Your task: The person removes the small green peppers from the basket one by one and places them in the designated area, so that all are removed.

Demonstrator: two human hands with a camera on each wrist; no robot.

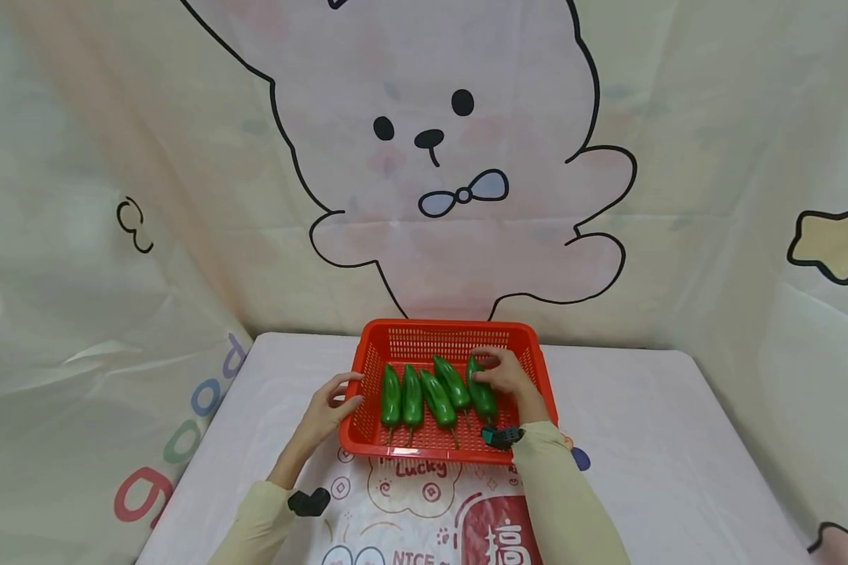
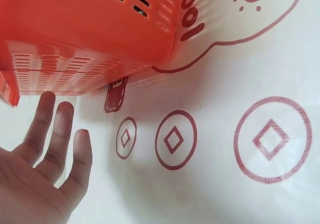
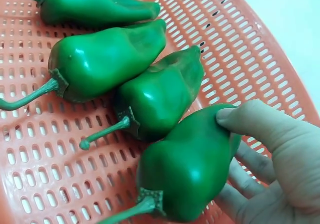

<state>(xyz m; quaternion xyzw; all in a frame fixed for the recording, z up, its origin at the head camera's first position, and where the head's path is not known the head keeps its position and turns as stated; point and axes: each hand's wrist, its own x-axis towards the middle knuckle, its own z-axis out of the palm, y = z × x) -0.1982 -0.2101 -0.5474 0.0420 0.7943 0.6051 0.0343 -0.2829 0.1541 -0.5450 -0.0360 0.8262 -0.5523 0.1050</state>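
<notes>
Several green peppers (image 1: 438, 397) lie side by side in a red plastic basket (image 1: 424, 453), stems toward the person. My right hand (image 1: 505, 372) holds the rightmost pepper (image 3: 187, 166) near its tip. Its thumb (image 3: 245, 116) presses on the top, and the other fingers go round the far side, partly hidden. Beside the basket's left wall, my left hand (image 1: 332, 408) has its fingertips at the rim. Seen from the left wrist, three loosely extended fingers of that hand (image 2: 40, 184) are near the slotted wall (image 2: 75, 69); its thumb and index finger are out of that view.
The basket stands on a white table (image 1: 622, 439), over a printed mat (image 1: 410, 518) with red drawings. Behind the table hangs a curtain (image 1: 438, 259) with a cartoon animal on it. Dark bands (image 1: 309, 502) sit on both wrists.
</notes>
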